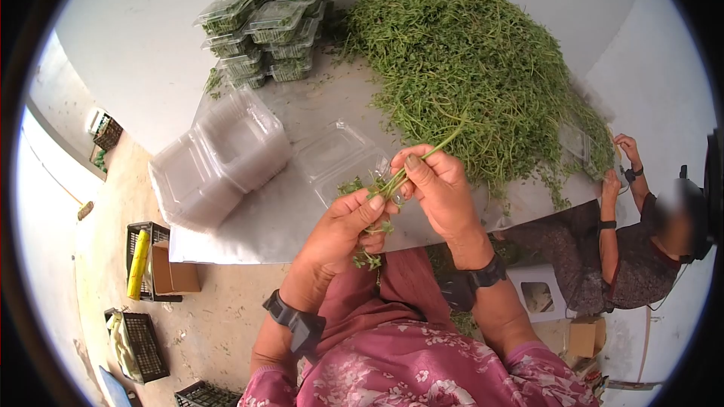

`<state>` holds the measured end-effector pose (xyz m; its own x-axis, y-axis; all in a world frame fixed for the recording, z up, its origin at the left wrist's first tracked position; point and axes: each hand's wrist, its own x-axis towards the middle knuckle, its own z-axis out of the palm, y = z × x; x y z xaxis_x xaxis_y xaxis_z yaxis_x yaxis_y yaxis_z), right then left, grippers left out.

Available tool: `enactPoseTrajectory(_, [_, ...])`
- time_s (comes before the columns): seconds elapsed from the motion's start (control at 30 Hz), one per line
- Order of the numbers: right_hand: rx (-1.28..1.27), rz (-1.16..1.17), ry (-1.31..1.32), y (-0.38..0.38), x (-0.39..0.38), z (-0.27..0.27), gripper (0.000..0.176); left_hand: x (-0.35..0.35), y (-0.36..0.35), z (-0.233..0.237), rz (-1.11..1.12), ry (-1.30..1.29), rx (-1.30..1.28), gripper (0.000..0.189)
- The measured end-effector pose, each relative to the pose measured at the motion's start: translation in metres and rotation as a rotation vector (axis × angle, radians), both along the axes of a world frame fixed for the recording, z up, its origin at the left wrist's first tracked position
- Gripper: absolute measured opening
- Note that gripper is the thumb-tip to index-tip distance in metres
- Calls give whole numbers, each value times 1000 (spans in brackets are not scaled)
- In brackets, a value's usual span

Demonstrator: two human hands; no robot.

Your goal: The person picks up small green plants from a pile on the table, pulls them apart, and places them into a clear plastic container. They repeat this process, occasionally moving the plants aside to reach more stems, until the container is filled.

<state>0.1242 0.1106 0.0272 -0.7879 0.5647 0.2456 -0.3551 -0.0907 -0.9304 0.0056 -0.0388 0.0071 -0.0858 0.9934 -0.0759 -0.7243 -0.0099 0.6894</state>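
My left hand (345, 227) is closed round the leafy part of a small bunch of green stems (392, 184), with leaves hanging below the fingers. The thumb and fingers of my right hand (437, 187) pinch the same stems farther up, and their pale ends point up and right. Both hands are close together over the table's front edge. Just behind them an open clear plastic box (339, 158) lies on the table. A large heap of green herbs (467, 68) rises beyond my right hand.
Stacked empty clear boxes (219, 154) stand on the table (260, 234) at left, with filled boxes (275, 22) behind. Another person (626, 256) sits at the right, hands by the heap. Black crates (147, 343) and a cardboard box (175, 270) are on the floor at left.
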Motion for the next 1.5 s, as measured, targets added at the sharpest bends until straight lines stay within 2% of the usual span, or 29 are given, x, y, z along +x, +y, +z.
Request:
enactPoseTrajectory(0.23, [251,34,-202,-1,7,17,25,20,10,11,218,240,-73,25])
enactPoseTrajectory(0.3, [286,57,-184,-2,7,18,24,17,12,7,205,192,-89,25])
enactPoseTrajectory(0.4, [102,88,-55,-6,4,15,24,10,12,2,135,78,-41,26])
enactPoseTrajectory(0.5, [155,163,-74,-2,7,7,24,10,10,3,105,41,-40,27])
enactPoseTrajectory(0.63, [318,120,-27,-1,4,1,25,7,11,1,64,2,-45,29])
enactPoseTrajectory(0.7, [439,68,-18,-3,3,5,24,7,11,2,32,11,-26,25])
enactPoseTrajectory(0.73, [382,83,6,-4,3,4,23,7,10,3,18,15,-16,22])
enactPoseTrajectory(0.83, [207,115,26,-9,4,1,19,7,6,10,15,168,-44,30])
enactPoseTrajectory(0.9, [87,114,-29,-11,7,3,19,14,7,13,107,411,-25,28])
enactPoseTrajectory(1.03, [11,115,-122,-12,5,3,22,10,5,6,186,868,83,24])
enactPoseTrajectory(1.33, [-274,319,-177,-3,7,13,21,-1,2,24,231,1480,243,13])
enactPoseTrajectory(1.43, [-304,392,-227,7,10,16,23,-2,4,22,275,1805,326,11])
enactPoseTrajectory(1.5, [-354,428,-268,11,12,15,24,-1,7,24,317,1858,352,11])
